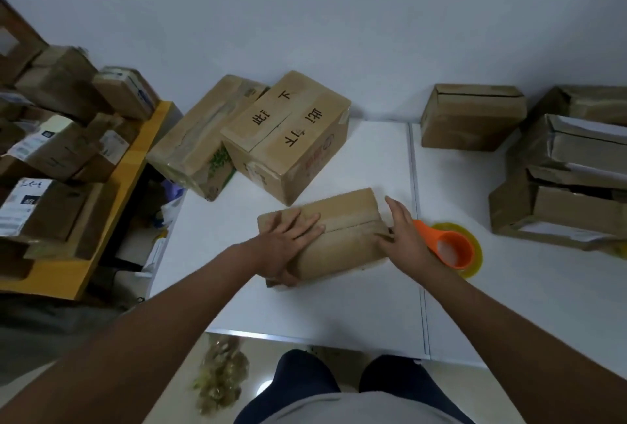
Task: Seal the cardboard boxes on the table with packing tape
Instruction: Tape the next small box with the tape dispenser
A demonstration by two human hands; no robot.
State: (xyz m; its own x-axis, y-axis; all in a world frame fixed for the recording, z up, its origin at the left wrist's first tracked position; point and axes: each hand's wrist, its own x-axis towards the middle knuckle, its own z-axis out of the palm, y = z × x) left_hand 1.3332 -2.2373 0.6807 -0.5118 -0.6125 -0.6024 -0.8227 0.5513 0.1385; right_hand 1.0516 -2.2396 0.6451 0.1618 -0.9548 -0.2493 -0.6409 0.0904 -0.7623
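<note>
Box (334,230) lies between both hands on the white table (339,305), long axis and flap seam running left to right. Left hand (286,247) presses flat on its top; right hand (405,237), fingers straight, touches its right end, nearer the tape roll (454,248) just beyond.

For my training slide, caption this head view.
Both hands steady a small cardboard box beside the tape dispenser.
</note>
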